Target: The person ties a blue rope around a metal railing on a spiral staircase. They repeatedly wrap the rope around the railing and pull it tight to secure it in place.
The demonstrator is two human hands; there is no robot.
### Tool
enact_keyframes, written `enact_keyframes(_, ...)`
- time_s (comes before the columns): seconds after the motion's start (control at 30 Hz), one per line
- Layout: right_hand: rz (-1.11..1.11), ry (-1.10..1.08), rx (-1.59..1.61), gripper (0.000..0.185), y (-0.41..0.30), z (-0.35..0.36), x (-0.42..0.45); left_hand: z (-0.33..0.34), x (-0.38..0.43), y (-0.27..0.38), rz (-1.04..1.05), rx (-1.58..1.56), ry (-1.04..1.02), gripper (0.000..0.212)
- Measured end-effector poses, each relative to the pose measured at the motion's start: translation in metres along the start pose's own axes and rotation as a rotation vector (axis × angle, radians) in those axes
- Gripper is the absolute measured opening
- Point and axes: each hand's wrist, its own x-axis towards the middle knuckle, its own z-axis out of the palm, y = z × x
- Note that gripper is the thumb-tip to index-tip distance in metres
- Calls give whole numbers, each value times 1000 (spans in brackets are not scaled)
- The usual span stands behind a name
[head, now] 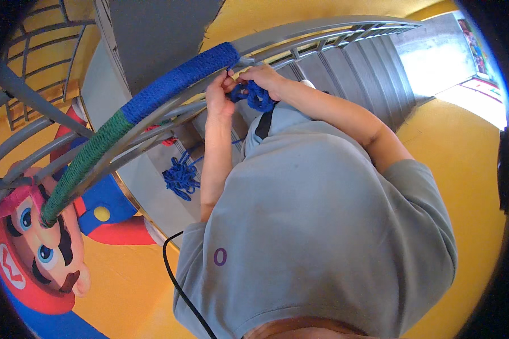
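Observation:
A metal handrail is wrapped tightly in blue cord, with a green cord wrapping adjoining it farther down to the left. My left hand is at the end of the blue wrapping, its fingertips pinching the blue cord just under the rail. Close beside it, my right hand also has its fingers closed on the cord. A bunched blue cord hank hangs below my right hand, against my left fingers. Fingers partly hide the strand between the hands.
A loose blue cord pile lies on the stairs, left of my left forearm. Grey steps run behind the metal railing. A yellow wall with a painted cartoon figure stands at left. A black cable hangs beside my torso.

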Motion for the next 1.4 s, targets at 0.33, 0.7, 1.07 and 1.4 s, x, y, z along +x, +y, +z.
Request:
enact_keyframes(0.33, 34, 68, 139, 12, -5, -3, -17, -11, 0, -5, 3, -17, -93, 16)
enact_keyframes(0.7, 80, 89, 203, 15, -3, -12, -24, -11, 1, -9, 109, 61, -135, 17)
enact_keyframes(1.07, 109, 145, 253, 16, -4, -22, -14, 4, -13, 13, 68, 133, -196, 21)
enact_keyframes(1.4, 24, 23, 397, 17, -27, 4, -13, 9, -12, 17, 92, 201, -150, 17)
